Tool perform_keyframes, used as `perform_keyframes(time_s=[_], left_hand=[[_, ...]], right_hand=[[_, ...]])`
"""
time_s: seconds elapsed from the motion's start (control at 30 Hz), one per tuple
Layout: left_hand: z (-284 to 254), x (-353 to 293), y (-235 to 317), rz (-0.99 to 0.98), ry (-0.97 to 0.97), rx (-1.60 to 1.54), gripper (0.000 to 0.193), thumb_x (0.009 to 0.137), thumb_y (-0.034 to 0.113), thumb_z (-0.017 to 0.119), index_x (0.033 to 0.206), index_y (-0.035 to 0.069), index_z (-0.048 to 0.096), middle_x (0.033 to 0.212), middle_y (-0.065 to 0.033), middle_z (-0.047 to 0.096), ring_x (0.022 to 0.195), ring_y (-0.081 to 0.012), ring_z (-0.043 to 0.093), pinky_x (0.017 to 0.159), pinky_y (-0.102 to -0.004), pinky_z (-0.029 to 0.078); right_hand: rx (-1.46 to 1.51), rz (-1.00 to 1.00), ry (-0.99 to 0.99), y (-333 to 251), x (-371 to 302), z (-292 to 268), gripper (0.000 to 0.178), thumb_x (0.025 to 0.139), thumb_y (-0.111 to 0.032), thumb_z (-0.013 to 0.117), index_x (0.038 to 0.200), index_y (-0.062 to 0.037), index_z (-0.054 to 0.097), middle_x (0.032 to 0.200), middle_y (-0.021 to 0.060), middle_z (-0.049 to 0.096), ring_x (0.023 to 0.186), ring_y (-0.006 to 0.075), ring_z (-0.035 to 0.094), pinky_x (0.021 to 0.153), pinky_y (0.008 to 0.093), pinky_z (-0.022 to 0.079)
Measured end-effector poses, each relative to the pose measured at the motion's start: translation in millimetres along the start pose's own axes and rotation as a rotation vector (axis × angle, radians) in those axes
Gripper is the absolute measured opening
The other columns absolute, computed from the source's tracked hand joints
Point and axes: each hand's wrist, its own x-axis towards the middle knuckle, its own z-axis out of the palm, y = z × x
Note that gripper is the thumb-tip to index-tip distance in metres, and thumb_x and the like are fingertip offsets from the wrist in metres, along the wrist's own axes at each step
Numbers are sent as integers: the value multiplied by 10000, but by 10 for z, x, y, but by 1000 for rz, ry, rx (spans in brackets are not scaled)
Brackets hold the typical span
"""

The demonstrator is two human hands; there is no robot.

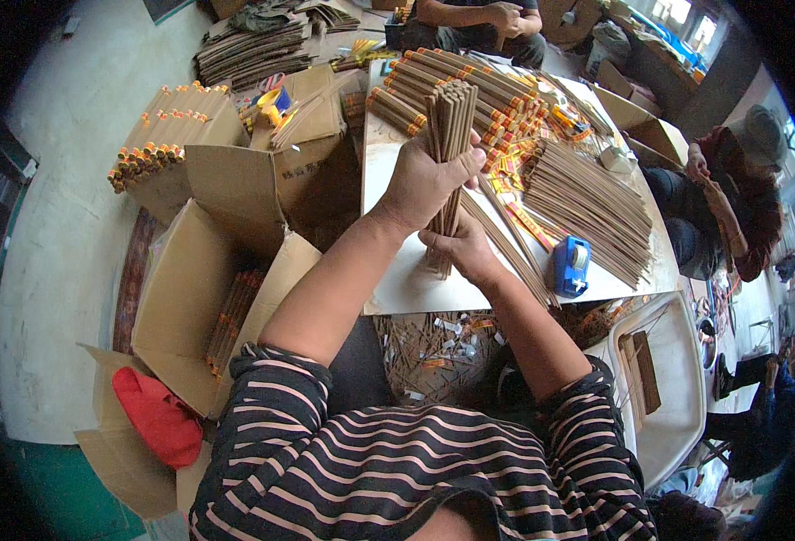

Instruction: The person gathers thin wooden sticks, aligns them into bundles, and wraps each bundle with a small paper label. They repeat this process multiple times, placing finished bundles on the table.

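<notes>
Both my hands are closed round an upright bundle of brown incense sticks (452, 113) over the near edge of the white table (397, 284). My left hand (426, 180) grips it around the middle, its thumb across the front. Lower down, my right hand (466, 250) holds the bundle near its bottom end. To the right lies a broad spread of loose incense sticks (591, 212). A blue tape dispenser (572, 268) stands at the table's near right. Wrapped bundles (433, 72) with orange and yellow bands are piled beyond my hands, beside scattered printed labels (507, 176).
Left of the table, an open cardboard box (167, 298) holds several banded bundles, with a red cloth (156, 417) beside it. More wrapped rolls (158, 135) are stacked farther left. A white tub (677, 388) stands at the right. Other people sit beyond the table and to its right.
</notes>
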Motion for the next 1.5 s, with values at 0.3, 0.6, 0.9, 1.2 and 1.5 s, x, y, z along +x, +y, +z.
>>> perform_keyframes(time_s=[0.3, 0.6, 0.9, 1.2, 1.5], left_hand=[[-443, 133, 103, -129, 137, -488, 151, 806, 125, 628, 885, 43, 529, 672, -36, 535, 611, -165, 544, 606, -333, 477], [-423, -287, -340, -234, 335, -394, 156, 818, 146, 623, 844, 41, 511, 640, -43, 529, 583, -151, 540, 560, -302, 473], [-380, -536, -640, -319, 122, -950, 159, 830, 159, 610, 906, 49, 525, 657, -18, 523, 560, -130, 494, 554, -280, 432], [-464, -545, -825, -269, 184, -922, 170, 868, 225, 568, 862, 59, 534, 622, 9, 458, 532, -111, 426, 506, -259, 381], [-510, -528, -843, -247, 145, -969, 265, 863, 210, 559, 1039, 20, 506, 785, -72, 526, 718, -186, 500, 686, -311, 438]], right_hand=[[193, 272, -296, -574, -458, -8, 235, 786, -97, 650, 948, -5, 507, 676, 31, 536, 541, 109, 537, 491, 229, 462], [189, 446, -193, -519, -855, 233, 289, 798, -139, 657, 986, 5, 492, 631, 22, 518, 499, 90, 516, 445, 197, 434], [300, 563, -234, -461, -917, 143, 307, 790, -169, 677, 980, -6, 500, 646, 0, 512, 485, 76, 489, 447, 193, 412], [173, 546, -184, -371, -863, 178, 318, 807, -177, 660, 1008, 12, 500, 662, 13, 529, 526, 93, 527, 476, 201, 444], [438, 540, -248, -231, -902, 116, 360, 911, -278, 490, 1090, 34, 484, 755, 92, 604, 628, 154, 600, 554, 257, 513]])
